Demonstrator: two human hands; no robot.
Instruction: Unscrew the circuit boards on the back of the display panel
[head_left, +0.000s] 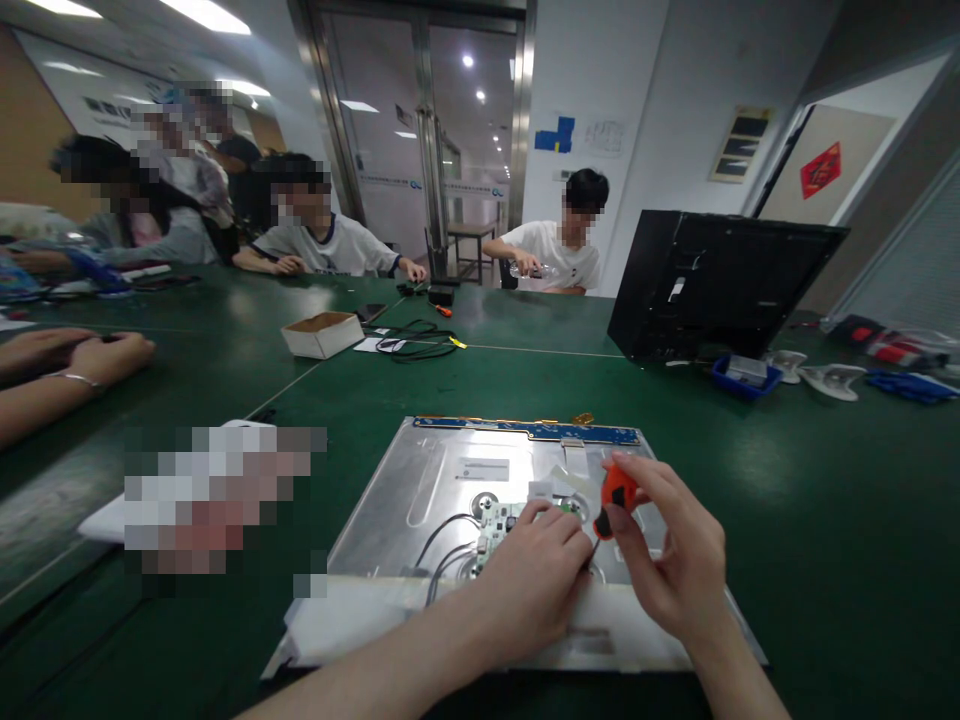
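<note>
A silver metal display panel (375,510) lies flat on the table before me, with a blue circuit strip (472,428) along its far edge. On the panel's middle sits a small green circuit board (491,525) with black cables leading off its left side. My right hand (679,550) grips an orange and black screwdriver (619,488) by its handle, shaft slanting down toward the board's right side. Bent over the board, my left hand (544,565) has its fingers curled together beside the screwdriver's shaft. Whatever those fingers pinch or press is hidden, as is the screwdriver's tip.
Beyond the panel are an open cardboard box (322,335), a coiled black cable (416,340) and a large black monitor (720,285). A blue tray (746,375) stands by the monitor. Another person's hands (105,365) rest at the left; several people sit around the green table (825,500).
</note>
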